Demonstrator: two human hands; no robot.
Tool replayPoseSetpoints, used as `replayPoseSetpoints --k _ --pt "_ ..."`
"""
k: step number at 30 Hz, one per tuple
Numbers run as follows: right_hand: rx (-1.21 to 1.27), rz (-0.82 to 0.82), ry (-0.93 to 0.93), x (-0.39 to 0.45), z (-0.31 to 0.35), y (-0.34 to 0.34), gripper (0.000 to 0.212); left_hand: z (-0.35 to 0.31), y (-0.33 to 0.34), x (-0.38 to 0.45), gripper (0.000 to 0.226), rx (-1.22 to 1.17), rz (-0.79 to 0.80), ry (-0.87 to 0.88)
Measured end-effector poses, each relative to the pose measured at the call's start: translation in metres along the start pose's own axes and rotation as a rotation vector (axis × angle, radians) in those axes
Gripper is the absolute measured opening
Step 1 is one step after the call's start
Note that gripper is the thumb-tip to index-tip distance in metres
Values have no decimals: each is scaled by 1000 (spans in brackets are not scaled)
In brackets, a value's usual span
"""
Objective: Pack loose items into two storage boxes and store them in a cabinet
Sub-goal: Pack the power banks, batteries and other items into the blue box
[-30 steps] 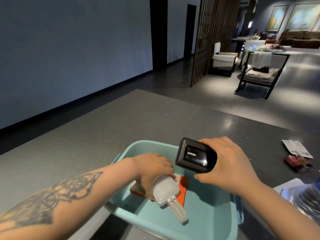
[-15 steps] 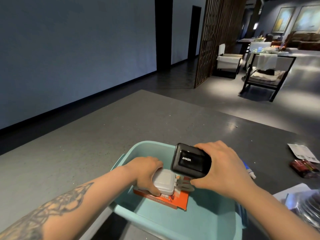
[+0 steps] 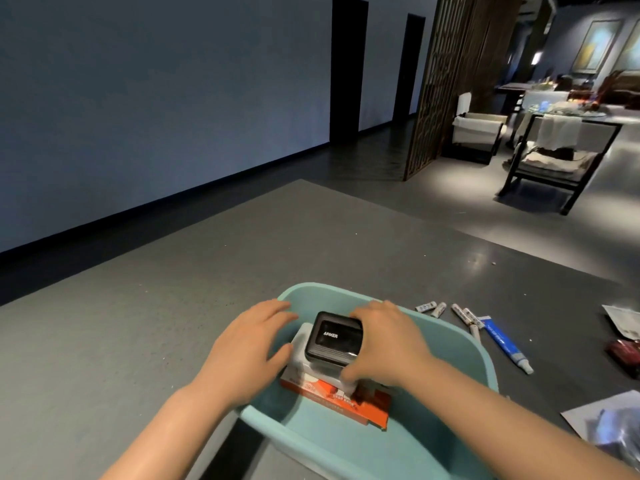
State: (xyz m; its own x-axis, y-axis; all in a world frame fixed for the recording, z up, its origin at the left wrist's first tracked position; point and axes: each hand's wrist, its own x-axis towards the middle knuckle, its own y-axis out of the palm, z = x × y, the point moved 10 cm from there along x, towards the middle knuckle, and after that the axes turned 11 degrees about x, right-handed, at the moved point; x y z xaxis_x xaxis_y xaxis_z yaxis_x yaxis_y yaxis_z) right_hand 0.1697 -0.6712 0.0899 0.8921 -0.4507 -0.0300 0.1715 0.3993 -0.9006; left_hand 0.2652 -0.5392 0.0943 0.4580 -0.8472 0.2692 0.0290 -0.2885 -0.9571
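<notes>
The right hand [image 3: 388, 344], fingers clamped on the black Anker charger [image 3: 334, 337], stacks it on the white adapter [image 3: 299, 355], probably to save room in the teal storage box [image 3: 478, 355], while the left hand [image 3: 249, 344], fingers spread apart, steadies the pile.

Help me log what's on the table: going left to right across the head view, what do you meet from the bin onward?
Teal bin → batteries → blue tube → red packet. The paper and the plastic bag at the right edge overlap that stretch, so I leave them out.
</notes>
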Motion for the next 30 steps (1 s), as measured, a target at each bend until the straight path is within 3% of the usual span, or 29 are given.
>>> replayPoseSetpoints --k 11,19,23,26,30 --pt "28 28 50 20 -6 45 58 4 6 -5 39 -77 -16 -75" --pt "60 -65 64 28 7 46 53 11 11 -4 41 -155 -26 -77" --pt "91 -28 67 27 8 50 64 6 7 -4 28 -153 -17 -77" --pt "65 49 23 12 10 44 80 9 6 -9 34 -195 -13 -118" --pt "286 -120 -74 -36 4 -21 59 -9 -12 -3 31 -312 -129 -120"
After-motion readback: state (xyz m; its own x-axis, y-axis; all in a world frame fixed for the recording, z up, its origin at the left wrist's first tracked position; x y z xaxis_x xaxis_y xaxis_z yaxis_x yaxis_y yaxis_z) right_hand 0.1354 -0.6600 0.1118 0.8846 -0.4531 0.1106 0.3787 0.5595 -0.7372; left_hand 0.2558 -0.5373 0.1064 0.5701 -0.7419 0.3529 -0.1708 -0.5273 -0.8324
